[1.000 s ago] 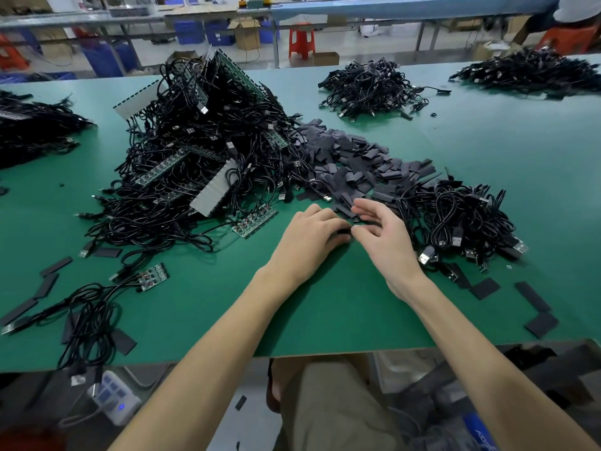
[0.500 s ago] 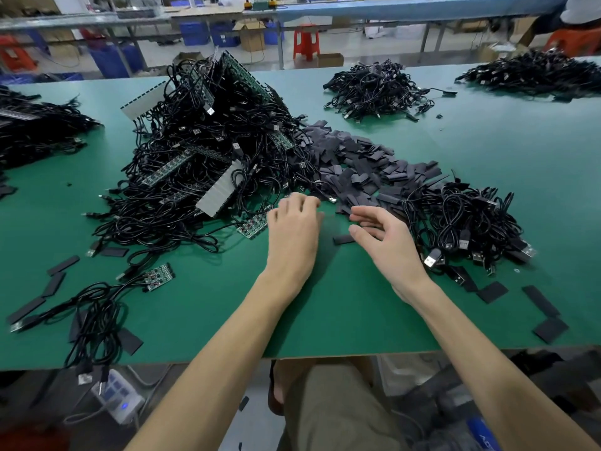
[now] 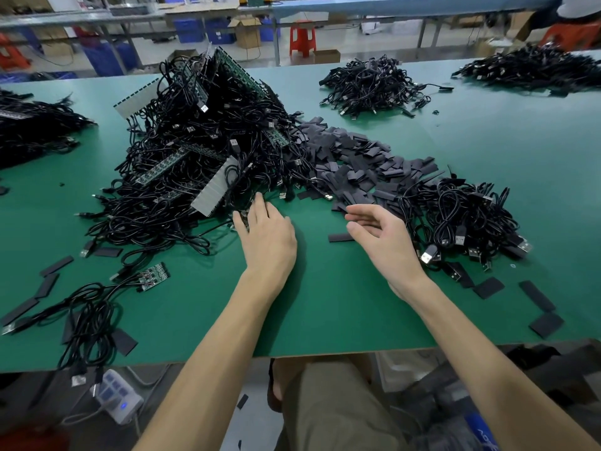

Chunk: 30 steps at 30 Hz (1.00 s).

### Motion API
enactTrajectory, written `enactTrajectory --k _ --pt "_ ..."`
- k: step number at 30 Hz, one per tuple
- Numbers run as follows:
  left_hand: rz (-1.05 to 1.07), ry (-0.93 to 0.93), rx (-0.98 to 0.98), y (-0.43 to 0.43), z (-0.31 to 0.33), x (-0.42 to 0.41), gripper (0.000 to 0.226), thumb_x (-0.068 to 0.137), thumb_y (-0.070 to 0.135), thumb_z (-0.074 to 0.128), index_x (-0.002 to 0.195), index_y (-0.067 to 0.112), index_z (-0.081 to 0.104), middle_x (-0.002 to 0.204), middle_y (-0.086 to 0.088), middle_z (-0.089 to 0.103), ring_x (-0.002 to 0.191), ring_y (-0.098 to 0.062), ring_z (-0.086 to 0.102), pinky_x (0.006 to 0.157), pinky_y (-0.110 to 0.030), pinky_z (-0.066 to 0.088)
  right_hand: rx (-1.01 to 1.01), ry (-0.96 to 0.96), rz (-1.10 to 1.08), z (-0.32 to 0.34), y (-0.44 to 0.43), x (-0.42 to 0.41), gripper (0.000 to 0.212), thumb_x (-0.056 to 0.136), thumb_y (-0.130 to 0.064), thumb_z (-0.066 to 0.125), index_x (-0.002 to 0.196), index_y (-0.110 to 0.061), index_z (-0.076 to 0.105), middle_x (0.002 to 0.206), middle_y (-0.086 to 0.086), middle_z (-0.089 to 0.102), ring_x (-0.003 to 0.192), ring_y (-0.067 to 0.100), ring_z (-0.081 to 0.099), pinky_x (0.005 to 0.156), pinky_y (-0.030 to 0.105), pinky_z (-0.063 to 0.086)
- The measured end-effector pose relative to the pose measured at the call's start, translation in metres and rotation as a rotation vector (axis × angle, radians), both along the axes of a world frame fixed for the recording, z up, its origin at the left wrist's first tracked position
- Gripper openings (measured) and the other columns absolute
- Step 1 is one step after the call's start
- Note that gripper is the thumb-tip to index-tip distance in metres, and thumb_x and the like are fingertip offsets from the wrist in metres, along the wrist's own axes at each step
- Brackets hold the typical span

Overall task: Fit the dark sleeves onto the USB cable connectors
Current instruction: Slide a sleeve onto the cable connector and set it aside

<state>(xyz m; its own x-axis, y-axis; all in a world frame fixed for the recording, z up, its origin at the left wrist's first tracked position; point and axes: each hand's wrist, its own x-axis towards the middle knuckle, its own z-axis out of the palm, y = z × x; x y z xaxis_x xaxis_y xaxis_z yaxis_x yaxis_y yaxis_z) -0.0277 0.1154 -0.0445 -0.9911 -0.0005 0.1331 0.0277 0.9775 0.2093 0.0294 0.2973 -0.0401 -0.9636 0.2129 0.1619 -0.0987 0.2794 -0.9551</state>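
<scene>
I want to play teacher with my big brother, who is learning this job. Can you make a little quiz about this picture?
1. Fill in: the lone dark sleeve lies on the green table between the two ____.
2. Pick one: the left hand reaches A) to the big cable pile, B) under the table, C) straight up in the air.
3. True or false: the right hand grips a sleeve.
Key: 1 hands; 2 A; 3 false.
</scene>
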Motion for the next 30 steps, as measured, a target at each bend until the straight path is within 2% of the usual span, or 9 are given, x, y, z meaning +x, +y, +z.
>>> enactTrajectory --k 2,4,7,11,15,19,22,25,30 --pt "0.003 -0.049 -0.002 0.0 0.001 0.0 0.061 0.111 0.038 0.023 0.157 -0.002 0.023 0.17 -0.016 0.011 0.156 -0.027 0.013 0.126 -0.053 0.0 -0.004 0.0 0.0 0.001 0.0 0.001 0.026 0.096 -0.008 0.068 0.122 -0.013 0.068 0.113 -0.003 0.072 0.106 0.011 0.067 0.1 0.027 0.053" --pt "-0.012 -0.022 -0.048 0.001 0.001 0.0 0.057 0.111 0.039 0.026 0.152 0.001 0.035 0.164 -0.018 0.028 0.151 -0.031 0.025 0.123 -0.052 0.012 -0.003 0.0 0.001 0.002 -0.001 0.001 0.026 0.096 -0.007 0.067 0.122 -0.013 0.068 0.113 -0.003 0.072 0.106 0.011 0.067 0.1 0.026 0.053" --pt "-0.1 0.134 -0.025 0.002 0.003 0.004 0.033 0.109 0.026 0.041 0.133 0.01 0.055 0.134 -0.012 0.059 0.125 -0.032 0.047 0.106 -0.047 0.034 0.003 -0.004 0.001 0.002 0.0 0.001 0.026 0.096 -0.007 0.067 0.122 -0.013 0.068 0.113 -0.003 0.072 0.107 0.01 0.067 0.1 0.026 0.053" --pt "-0.352 0.219 0.141 0.002 0.004 0.008 0.03 0.103 0.018 0.053 0.13 0.015 0.065 0.119 -0.004 0.07 0.111 -0.027 0.057 0.097 -0.042 0.044 0.005 -0.005 0.003 0.001 -0.002 0.001 0.026 0.096 -0.006 0.068 0.121 -0.014 0.068 0.112 -0.003 0.072 0.106 0.011 0.067 0.1 0.028 0.054" --pt "-0.382 0.223 0.274 0.002 0.003 0.008 0.024 0.099 0.016 0.064 0.121 0.012 0.07 0.119 -0.004 0.066 0.116 -0.027 0.056 0.098 -0.044 0.045 0.002 -0.004 -0.002 0.0 -0.002 0.001 0.027 0.095 -0.005 0.068 0.121 -0.014 0.069 0.111 -0.003 0.072 0.105 0.011 0.068 0.099 0.028 0.054" --pt "-0.186 0.207 0.18 0.0 -0.001 0.005 0.039 0.098 0.039 0.066 0.13 0.016 0.064 0.136 -0.001 0.053 0.127 -0.023 0.045 0.103 -0.037 0.027 0.003 -0.002 -0.002 -0.002 -0.002 0.0 0.027 0.095 -0.005 0.068 0.12 -0.015 0.069 0.112 -0.003 0.072 0.105 0.01 0.068 0.099 0.027 0.054" --pt "-0.131 0.177 0.112 0.001 -0.003 0.005 0.047 0.099 0.048 0.06 0.126 0.01 0.064 0.146 -0.006 0.043 0.133 -0.027 0.037 0.107 -0.04 0.026 0.006 -0.002 -0.002 -0.003 -0.001 0.0 0.027 0.095 -0.005 0.068 0.12 -0.015 0.069 0.112 -0.003 0.072 0.105 0.011 0.068 0.099 0.026 0.054" --pt "-0.073 0.165 0.126 -0.003 0.0 0.004 0.051 0.099 0.048 0.061 0.127 0.006 0.064 0.139 -0.013 0.04 0.127 -0.032 0.034 0.105 -0.038 0.031 0.006 -0.004 0.006 -0.002 -0.002 0.0 0.027 0.095 -0.005 0.067 0.12 -0.014 0.069 0.112 -0.003 0.072 0.105 0.011 0.068 0.099 0.026 0.054" --pt "-0.091 0.15 0.221 -0.007 0.003 0.004 0.039 0.101 0.033 0.063 0.13 0.007 0.062 0.125 -0.014 0.045 0.117 -0.031 0.041 0.102 -0.037 0.037 0.006 -0.006 0.008 -0.001 -0.002 0.0 0.027 0.095 -0.003 0.066 0.121 -0.011 0.068 0.112 -0.002 0.072 0.103 0.012 0.068 0.097 0.026 0.055"
